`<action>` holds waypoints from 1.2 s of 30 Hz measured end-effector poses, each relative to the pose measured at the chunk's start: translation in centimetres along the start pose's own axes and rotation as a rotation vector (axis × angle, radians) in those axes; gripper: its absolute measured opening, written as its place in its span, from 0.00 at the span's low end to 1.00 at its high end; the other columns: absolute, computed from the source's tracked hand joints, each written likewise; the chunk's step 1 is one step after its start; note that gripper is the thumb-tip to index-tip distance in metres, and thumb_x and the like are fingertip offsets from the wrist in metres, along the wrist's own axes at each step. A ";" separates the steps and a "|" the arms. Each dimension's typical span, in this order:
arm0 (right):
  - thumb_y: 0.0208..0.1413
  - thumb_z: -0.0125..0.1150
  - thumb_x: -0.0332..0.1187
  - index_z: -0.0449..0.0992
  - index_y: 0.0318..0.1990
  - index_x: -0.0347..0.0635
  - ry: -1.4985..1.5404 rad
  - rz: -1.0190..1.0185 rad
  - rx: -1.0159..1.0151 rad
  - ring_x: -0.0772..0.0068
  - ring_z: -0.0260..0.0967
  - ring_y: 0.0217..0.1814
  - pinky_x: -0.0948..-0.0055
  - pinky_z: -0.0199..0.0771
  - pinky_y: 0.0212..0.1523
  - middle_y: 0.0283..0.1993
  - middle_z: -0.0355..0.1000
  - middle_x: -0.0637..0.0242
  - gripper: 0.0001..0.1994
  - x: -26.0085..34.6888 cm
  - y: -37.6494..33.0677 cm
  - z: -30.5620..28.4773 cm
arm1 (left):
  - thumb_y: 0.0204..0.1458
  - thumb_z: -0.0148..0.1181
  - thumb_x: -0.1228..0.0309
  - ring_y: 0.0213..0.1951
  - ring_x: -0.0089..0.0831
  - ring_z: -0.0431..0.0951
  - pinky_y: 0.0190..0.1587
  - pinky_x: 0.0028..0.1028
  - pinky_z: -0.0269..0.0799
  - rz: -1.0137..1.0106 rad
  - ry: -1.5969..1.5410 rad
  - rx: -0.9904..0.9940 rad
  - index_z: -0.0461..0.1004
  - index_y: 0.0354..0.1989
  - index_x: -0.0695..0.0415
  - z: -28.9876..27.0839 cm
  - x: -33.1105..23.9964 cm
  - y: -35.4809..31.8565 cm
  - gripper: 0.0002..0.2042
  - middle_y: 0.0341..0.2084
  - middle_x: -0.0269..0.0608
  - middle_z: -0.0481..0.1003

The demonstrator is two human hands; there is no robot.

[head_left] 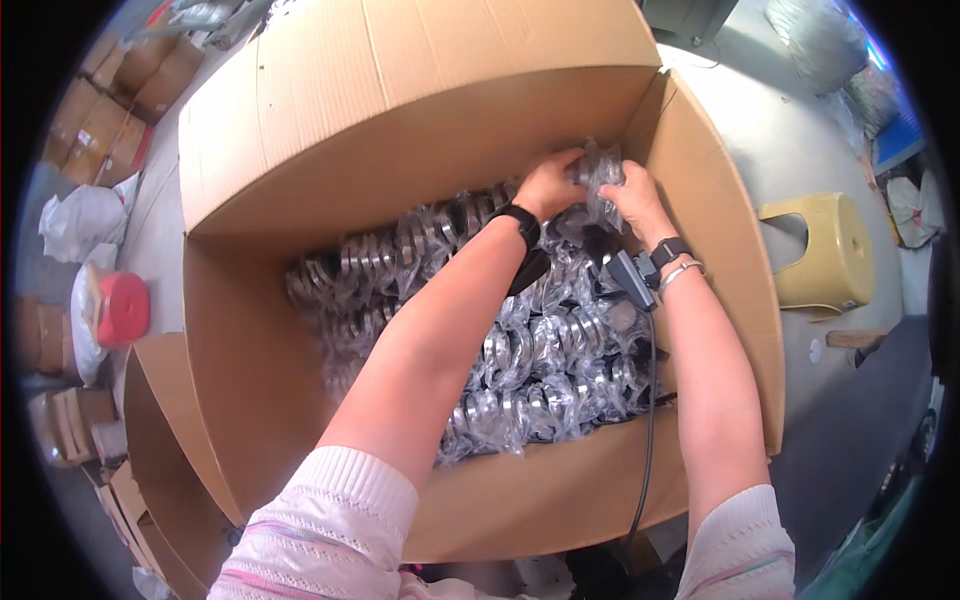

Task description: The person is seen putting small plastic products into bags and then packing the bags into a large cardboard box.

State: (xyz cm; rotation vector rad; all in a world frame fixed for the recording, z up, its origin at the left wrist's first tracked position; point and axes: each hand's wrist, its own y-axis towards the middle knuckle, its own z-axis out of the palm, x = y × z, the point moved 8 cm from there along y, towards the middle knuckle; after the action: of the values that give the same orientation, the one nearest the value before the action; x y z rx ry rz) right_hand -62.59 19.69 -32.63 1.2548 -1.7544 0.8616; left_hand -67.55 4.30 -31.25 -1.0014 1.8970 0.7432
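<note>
Grasping a plastic-wrapped packet [603,188] between them, the left grip [548,188] and right grip [640,203] sit between one and two o'clock in the cardboard box [480,135]; any packet lettering is unreadable from here.

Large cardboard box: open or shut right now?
Open: the box has its far flap folded outward, and plastic-wrapped shiny parts show inside.

Inside the cardboard box [450,130], bagged parts [545,340] are laid in rows. By its far right corner, one bundle [604,185] is held between the left hand [548,188] and the right hand [640,203]. Outside, a stool [852,250] is placed on the right; at the far left, cartons [98,125] are piled beyond a second stool [127,308].
</note>
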 end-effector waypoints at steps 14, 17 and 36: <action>0.45 0.62 0.26 0.66 0.53 0.37 -0.248 -0.050 -0.012 0.45 0.68 0.55 0.59 0.68 0.52 0.48 0.72 0.44 0.24 -5.0 -0.6 3.1 | 0.48 0.62 0.56 0.46 0.44 0.74 0.43 0.38 0.73 0.098 0.862 -0.003 0.71 0.54 0.45 3.1 1.0 -1.7 0.23 0.42 0.42 0.74; 0.50 0.58 0.29 0.64 0.58 0.41 -0.448 -0.066 -0.005 0.45 0.70 0.51 0.54 0.70 0.51 0.47 0.73 0.46 0.25 -4.8 -1.5 3.8 | 0.49 0.61 0.54 0.48 0.43 0.72 0.42 0.40 0.72 0.135 0.963 -0.060 0.69 0.55 0.43 3.2 1.5 -2.1 0.24 0.42 0.40 0.73; 0.47 0.49 0.21 0.71 0.44 0.35 -0.524 -0.172 -0.342 0.43 0.71 0.44 0.53 0.71 0.45 0.39 0.73 0.45 0.15 -3.0 -1.9 1.3 | 0.51 0.58 0.55 0.59 0.44 0.59 0.53 0.52 0.56 0.067 1.066 -0.039 0.59 0.65 0.41 4.7 1.9 -3.2 0.31 0.58 0.42 0.63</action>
State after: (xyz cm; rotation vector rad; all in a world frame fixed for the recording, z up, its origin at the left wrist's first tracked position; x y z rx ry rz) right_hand -60.48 19.31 -35.72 1.4492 -2.0453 0.1187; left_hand -63.50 5.71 -35.54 -1.5413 2.8140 0.2580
